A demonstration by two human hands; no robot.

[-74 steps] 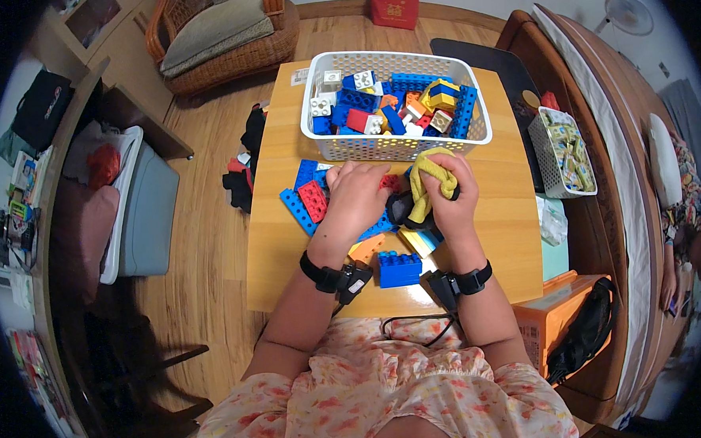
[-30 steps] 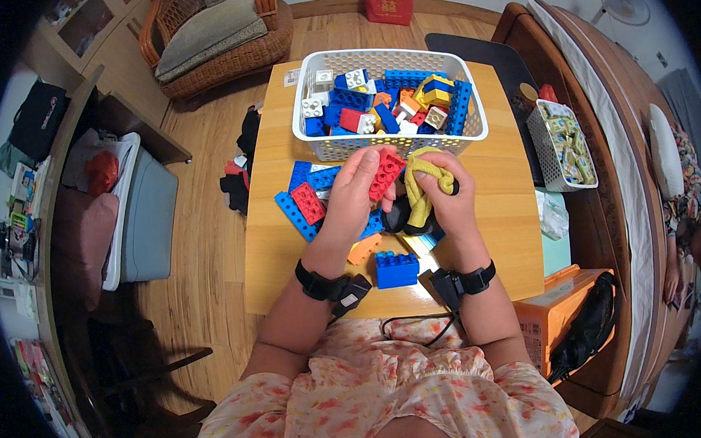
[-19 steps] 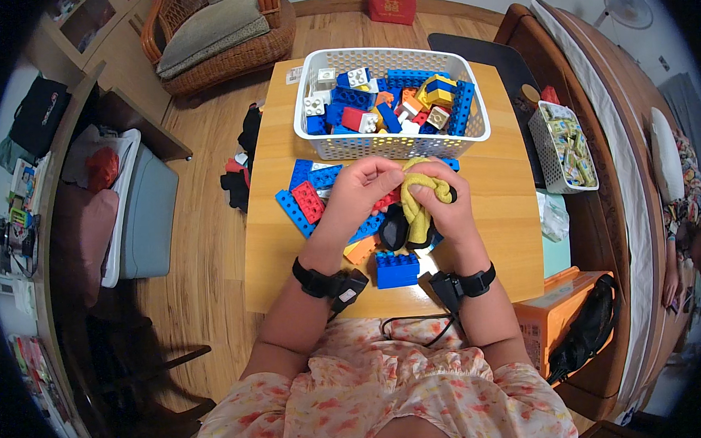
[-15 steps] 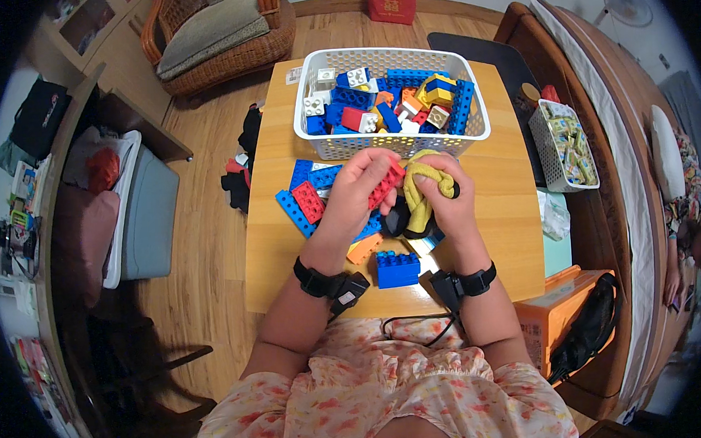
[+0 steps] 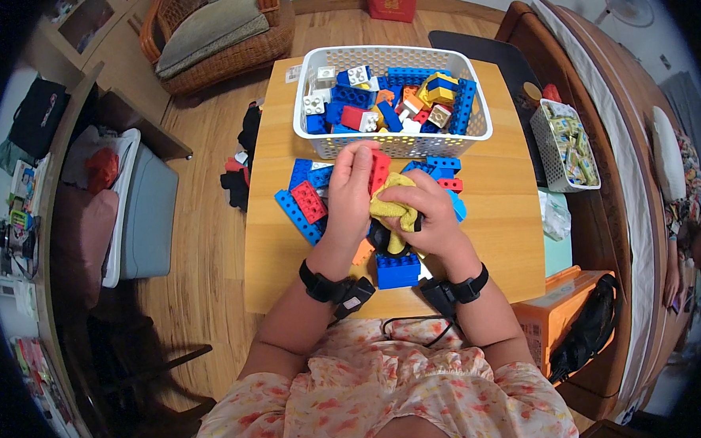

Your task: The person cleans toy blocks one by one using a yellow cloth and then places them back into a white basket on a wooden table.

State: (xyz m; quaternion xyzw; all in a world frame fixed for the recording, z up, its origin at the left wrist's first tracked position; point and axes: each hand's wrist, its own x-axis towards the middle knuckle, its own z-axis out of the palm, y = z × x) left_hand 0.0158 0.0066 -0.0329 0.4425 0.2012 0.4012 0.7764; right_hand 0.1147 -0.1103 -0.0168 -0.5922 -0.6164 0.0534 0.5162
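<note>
The left hand [image 5: 351, 193] gripped a red brick [image 5: 379, 170]; just beside it, the right hand [image 5: 431, 213] clutched a yellow cloth [image 5: 393, 210].

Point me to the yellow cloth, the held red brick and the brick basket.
Yellow cloth [image 5: 391, 212], head view: its bunched middle.
Red brick [image 5: 379, 170], head view: its exposed side.
Brick basket [image 5: 426, 146], head view: its near wall.

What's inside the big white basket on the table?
In the perforated white basket, I see a jumble of studded toy bricks: blue, white, red, orange and yellow. Most of what lies beneath is covered.
</note>
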